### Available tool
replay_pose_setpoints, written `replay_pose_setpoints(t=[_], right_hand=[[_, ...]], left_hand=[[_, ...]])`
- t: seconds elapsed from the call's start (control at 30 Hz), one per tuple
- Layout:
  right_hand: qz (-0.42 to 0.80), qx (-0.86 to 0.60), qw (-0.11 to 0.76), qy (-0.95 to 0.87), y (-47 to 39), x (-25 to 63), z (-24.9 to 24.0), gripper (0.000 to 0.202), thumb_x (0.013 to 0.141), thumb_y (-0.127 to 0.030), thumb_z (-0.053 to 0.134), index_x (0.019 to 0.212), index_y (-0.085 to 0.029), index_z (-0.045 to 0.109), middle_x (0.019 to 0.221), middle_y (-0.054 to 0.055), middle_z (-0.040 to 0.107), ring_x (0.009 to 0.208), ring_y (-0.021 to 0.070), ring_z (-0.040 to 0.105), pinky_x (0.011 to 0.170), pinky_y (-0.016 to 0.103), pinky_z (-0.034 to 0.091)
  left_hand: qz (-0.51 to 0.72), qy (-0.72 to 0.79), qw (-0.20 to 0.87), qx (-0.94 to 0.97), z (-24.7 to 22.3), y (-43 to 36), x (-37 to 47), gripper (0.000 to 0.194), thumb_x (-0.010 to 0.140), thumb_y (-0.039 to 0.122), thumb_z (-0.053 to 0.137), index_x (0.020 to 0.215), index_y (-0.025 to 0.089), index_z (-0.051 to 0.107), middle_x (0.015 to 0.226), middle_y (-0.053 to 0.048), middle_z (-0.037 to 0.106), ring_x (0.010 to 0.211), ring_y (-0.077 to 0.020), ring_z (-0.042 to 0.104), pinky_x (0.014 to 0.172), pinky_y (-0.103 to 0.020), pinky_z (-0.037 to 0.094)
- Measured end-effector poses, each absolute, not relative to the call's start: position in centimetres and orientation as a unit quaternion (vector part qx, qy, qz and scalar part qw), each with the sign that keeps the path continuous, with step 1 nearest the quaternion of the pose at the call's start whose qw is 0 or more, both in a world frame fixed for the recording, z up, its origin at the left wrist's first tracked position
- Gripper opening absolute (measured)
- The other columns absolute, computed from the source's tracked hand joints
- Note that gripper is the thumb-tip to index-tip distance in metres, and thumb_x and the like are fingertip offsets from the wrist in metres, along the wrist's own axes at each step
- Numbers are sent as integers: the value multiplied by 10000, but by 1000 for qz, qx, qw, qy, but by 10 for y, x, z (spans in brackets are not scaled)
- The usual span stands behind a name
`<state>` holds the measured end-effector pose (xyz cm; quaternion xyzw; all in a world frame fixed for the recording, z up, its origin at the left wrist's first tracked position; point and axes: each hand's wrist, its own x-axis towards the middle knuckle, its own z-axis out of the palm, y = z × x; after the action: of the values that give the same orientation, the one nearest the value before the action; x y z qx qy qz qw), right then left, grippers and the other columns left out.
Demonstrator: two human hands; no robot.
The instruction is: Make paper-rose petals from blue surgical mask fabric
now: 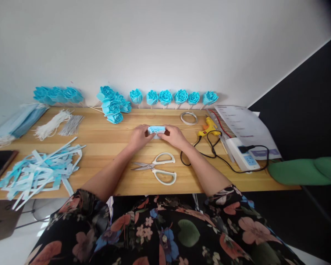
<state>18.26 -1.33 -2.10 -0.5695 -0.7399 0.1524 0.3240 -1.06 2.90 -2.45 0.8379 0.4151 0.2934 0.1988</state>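
A small stack of folded blue and white material point(156, 129) is held above the middle of the wooden table point(105, 136). My left hand point(140, 137) grips its left end, the fingers closed on it. At its right end my right hand point(173, 136) pinches it with thumb and fingers. Nearer my body lie open scissors point(154, 167) with pale handles, the blades pointing left. Several blue flowers point(165, 97) on thin sticks lean on the wall behind, and a bunch of them point(113, 105) lies to their left.
Left side: cut strips point(49, 167), flat masks point(22, 121), white cords point(53, 123), grey strips point(71, 125), a phone point(0, 162). Right side: a wire coil point(189, 118), yellow glue gun point(209, 127) with black cable, power strip point(244, 156), papers point(245, 127), a green object point(303, 171).
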Motion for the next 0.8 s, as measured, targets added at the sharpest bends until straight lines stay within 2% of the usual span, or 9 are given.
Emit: replay_pose_setpoints(t=[0.17, 0.23, 0.37, 0.53, 0.8], right_hand=[[171, -568, 332, -734, -16, 182, -17, 218, 768, -375, 668, 867, -183, 640, 751, 19, 639, 670, 158, 538, 615, 250, 356], [182, -566, 345, -726, -18, 182, -12, 231, 769, -403, 664, 831, -184, 624, 722, 9, 621, 651, 150, 522, 601, 247, 352], [202, -561, 393, -701, -21, 182, -4, 214, 796, -378, 613, 716, -182, 579, 682, 0, 597, 642, 140, 514, 623, 250, 377], [312, -536, 434, -653, -18, 183, -9, 249, 789, -414, 606, 832, -169, 622, 745, 10, 635, 690, 155, 551, 653, 262, 427], [405, -488, 439, -637, -14, 189, -15, 321, 781, -423, 643, 983, -174, 622, 887, 10, 658, 783, 156, 583, 705, 255, 457]], left_hand=[[285, 425, 215, 832, -24, 28, -11, 156, 799, 315, 559, 748, 174, 602, 751, -55, 637, 732, -195, 568, 701, -304, 430], [287, 434, 245, 818, -21, 26, -11, 178, 802, 330, 554, 747, 169, 607, 710, -46, 632, 674, -181, 558, 656, -289, 419], [334, 406, 370, 766, -15, 22, -10, 238, 797, 366, 572, 877, 150, 633, 797, -49, 680, 723, -180, 603, 667, -272, 446], [384, 367, 499, 685, -12, 24, -10, 322, 785, 423, 613, 904, 124, 617, 833, -57, 692, 744, -168, 621, 686, -269, 483], [344, 392, 496, 694, -6, 22, -14, 324, 763, 428, 649, 882, 127, 649, 707, -21, 658, 576, -122, 556, 538, -231, 434]])
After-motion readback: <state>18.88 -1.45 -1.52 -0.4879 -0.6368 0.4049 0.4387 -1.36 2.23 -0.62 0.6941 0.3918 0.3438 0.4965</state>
